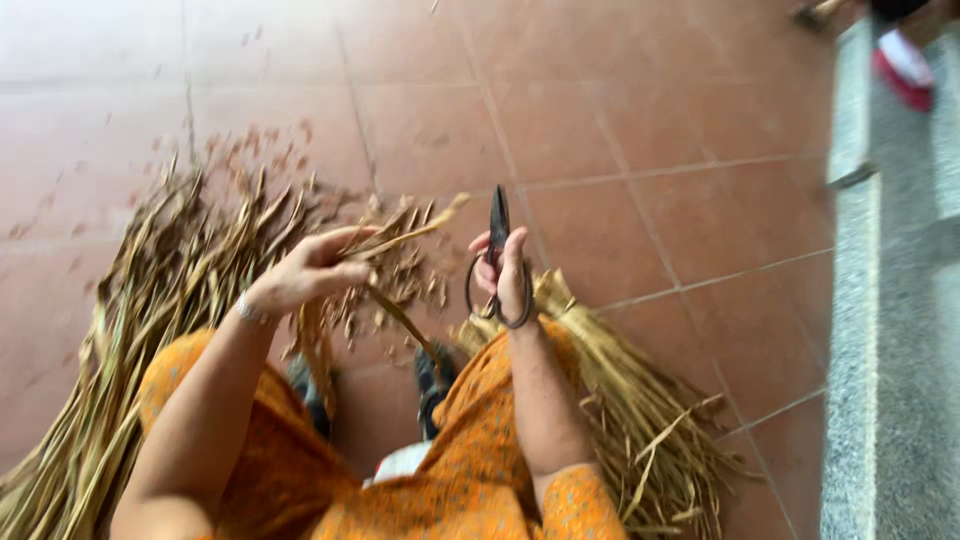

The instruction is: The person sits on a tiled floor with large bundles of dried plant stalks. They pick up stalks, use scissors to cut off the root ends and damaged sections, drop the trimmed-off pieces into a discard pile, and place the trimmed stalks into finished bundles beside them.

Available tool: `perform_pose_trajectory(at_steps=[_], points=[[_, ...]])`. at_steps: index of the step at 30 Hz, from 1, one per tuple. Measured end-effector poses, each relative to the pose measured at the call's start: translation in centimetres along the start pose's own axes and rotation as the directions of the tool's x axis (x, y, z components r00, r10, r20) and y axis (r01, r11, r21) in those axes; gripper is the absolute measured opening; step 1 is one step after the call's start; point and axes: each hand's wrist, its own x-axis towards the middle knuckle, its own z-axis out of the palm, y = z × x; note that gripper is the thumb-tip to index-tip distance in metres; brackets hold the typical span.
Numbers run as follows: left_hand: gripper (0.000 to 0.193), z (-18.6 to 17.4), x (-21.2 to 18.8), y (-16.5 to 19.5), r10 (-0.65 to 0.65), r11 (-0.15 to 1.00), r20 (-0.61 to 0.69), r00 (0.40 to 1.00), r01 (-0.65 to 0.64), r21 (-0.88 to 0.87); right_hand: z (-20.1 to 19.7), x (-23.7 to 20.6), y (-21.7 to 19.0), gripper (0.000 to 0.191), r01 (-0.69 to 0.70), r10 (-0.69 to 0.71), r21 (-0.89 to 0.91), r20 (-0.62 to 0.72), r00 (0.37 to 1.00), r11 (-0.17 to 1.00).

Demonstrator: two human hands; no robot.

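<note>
My left hand (305, 270) pinches a dry, straw-coloured leaf strip (410, 232) that sticks out to the right and trails down towards my lap. My right hand (508, 275) grips a pair of black scissors (497, 260) by their round loop handles, blades closed and pointing away from me. The scissors are a short way right of the strip and do not touch it. A thin bangle sits on my left wrist. I wear orange patterned clothing (470, 470).
A big heap of dry leaves (150, 300) lies on the red floor tiles at my left. A tied-looking bundle (640, 420) lies at my right. Small cut scraps (400, 280) litter the tiles ahead. A grey stone step (880, 330) runs along the right edge.
</note>
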Motion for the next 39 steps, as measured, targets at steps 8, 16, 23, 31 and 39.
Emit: perform_pose_trajectory(at_steps=[8,16,23,31,39], points=[[0.033,-0.5,0.4,1.5,0.027,0.999,-0.356,0.934,-0.016,0.035,-0.3,0.2,-0.9,0.082,0.070,-0.048,0.225,-0.102,0.994,0.972],[0.025,-0.9,-0.5,3.9,0.109,0.882,-0.429,0.897,-0.286,-0.374,2.3,0.1,-0.8,0.082,0.138,-0.144,-0.123,-0.049,0.988,0.983],[0.024,-1.7,-1.0,2.9,0.171,0.799,-0.209,0.963,-0.260,-0.542,2.5,1.6,0.3,0.087,0.027,-0.017,-0.312,0.034,0.999,0.950],[0.024,-1.8,-1.8,1.4,0.213,0.740,-0.095,0.973,-0.224,-0.635,2.5,1.3,-0.6,0.105,-0.079,0.068,0.071,0.146,0.987,0.994],[0.020,-2.7,-2.0,0.7,0.212,0.755,-0.160,0.964,-0.266,-0.600,1.7,1.3,0.3,0.101,0.196,-0.181,-0.146,0.110,0.977,0.970]])
